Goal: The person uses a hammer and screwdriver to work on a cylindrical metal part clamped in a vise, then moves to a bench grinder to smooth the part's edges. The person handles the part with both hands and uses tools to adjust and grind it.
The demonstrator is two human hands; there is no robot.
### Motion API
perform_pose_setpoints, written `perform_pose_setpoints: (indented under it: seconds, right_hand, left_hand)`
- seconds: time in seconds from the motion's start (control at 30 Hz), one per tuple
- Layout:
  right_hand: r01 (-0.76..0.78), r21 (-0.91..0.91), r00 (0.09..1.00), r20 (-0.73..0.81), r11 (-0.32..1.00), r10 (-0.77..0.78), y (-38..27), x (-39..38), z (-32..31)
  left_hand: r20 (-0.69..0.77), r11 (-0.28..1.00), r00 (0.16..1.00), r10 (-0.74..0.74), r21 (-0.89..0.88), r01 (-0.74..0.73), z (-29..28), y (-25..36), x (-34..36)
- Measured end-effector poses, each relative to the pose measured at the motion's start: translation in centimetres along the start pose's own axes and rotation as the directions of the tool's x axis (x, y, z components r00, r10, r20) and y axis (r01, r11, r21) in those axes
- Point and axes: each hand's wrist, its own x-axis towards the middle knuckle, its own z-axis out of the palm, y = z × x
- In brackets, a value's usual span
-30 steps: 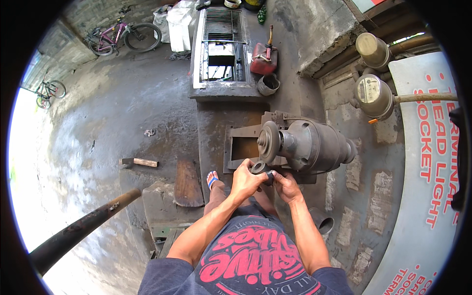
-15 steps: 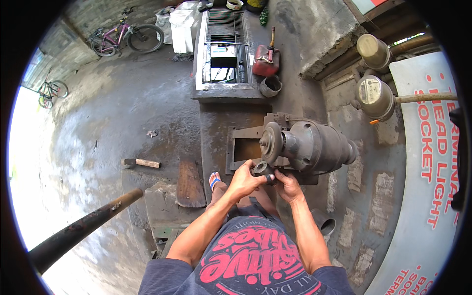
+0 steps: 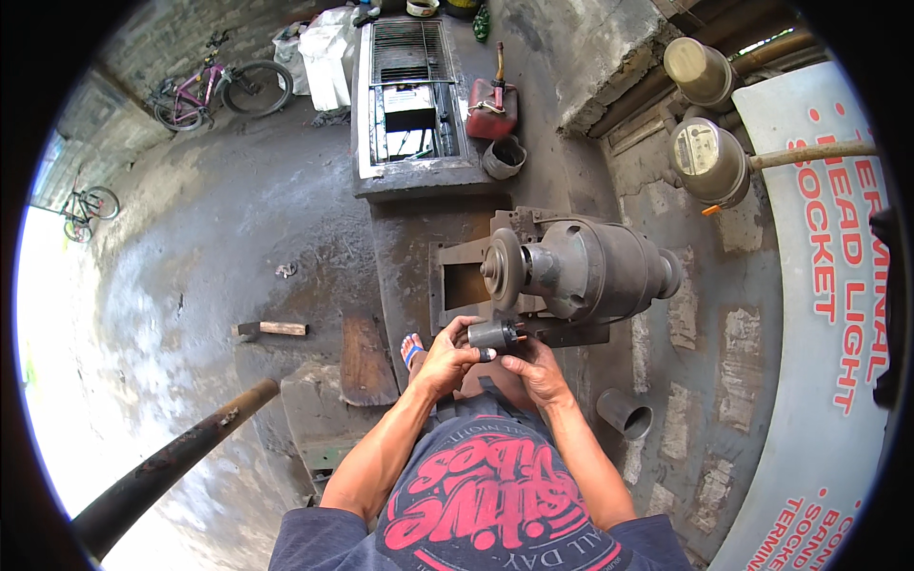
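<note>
My left hand (image 3: pixel 447 360) is closed round a small dark grey metal cylinder (image 3: pixel 490 334), its thumb along the near side. The cylinder lies crosswise, with small reddish bits at its right end. My right hand (image 3: pixel 539 374) has its fingers curled at that right end, the thumb in front and fingertips partly hidden. Just beyond the hands, a round grinding wheel (image 3: pixel 502 270) sits on the shaft of a big grey electric motor (image 3: pixel 605 271). The cylinder is near the wheel's lower edge, apart from it.
A framed metal stand (image 3: pixel 440 285) holds the motor. Left on the ground are a hammer (image 3: pixel 283 328) and a wooden board (image 3: pixel 367 362); a dark pole (image 3: pixel 181 457) slants in. A red jerrycan (image 3: pixel 492 112) is ahead, electric meters (image 3: pixel 707 164) at right, an open pipe (image 3: pixel 625 415) by my right arm.
Both hands have drawn the cylinder a little away from the wheel and turned it from end-on to side-on. My view has shifted slightly right.
</note>
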Motion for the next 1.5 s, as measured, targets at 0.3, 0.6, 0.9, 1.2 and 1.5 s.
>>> perform_pose_setpoints:
  seconds: [0.3, 0.6, 0.9, 1.2, 1.5]
  right_hand:
    - [0.015, 0.096, 0.999, -0.051, 0.995, -0.010, 0.1, 1.0, 1.8]
    - [0.017, 0.093, 0.996, -0.085, 0.996, -0.009, -1.6, 3.0, 4.0]
    - [-0.024, 0.324, 0.999, -0.013, 0.946, 0.029, -0.9, 2.4, 3.9]
    - [0.016, 0.332, 0.998, 0.055, 0.943, -0.036, 0.3, 1.7, 2.8]
    - [-0.052, 0.166, 0.995, 0.089, 0.985, 0.038, 0.5, 1.5, 2.6]
  left_hand:
    - [-0.032, 0.970, 0.995, 0.098, 0.229, -0.088, 0.4, 1.2, -1.5]
    - [-0.139, 0.963, 0.988, 0.073, 0.267, -0.034, 0.7, 3.2, -1.1]
    - [-0.173, 0.876, 0.946, 0.273, 0.452, -0.170, 2.1, 3.0, -2.2]
    - [-0.162, 0.796, 0.884, 0.438, 0.527, -0.297, 2.7, 1.3, -2.8]
    - [-0.029, 0.975, 0.995, -0.098, -0.202, 0.090, -0.5, -0.7, -2.6]
